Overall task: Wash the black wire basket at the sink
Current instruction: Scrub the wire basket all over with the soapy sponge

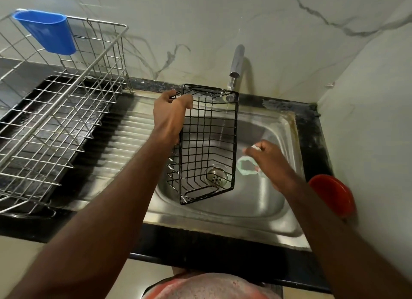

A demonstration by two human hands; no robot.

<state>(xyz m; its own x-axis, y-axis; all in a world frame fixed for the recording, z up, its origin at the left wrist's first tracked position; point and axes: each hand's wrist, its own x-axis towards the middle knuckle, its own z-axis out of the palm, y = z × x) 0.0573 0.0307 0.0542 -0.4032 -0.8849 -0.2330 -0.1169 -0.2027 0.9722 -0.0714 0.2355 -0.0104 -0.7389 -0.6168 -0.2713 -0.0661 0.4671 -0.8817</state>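
While water runs from the tap [236,61] in a thin stream, the left hand [170,111] holds the basket [209,142] over the sink [223,220]; its fingers are curled round the wires at the far left corner, and the basket is tilted, with the open side to the right and the near end low over the drain [216,176]; the stream passes through the far right corner. White foam sits on some wires. The right hand [265,156] is over the bowl, just right of the basket and apart from it; it is blurred, its fingers are bent, something white shows at the tips and a pale green shape below; I cannot tell what it grips. On the left stands a steel rack [60,111] with a blue cup [46,32]; a red bowl [332,195] is on the right.
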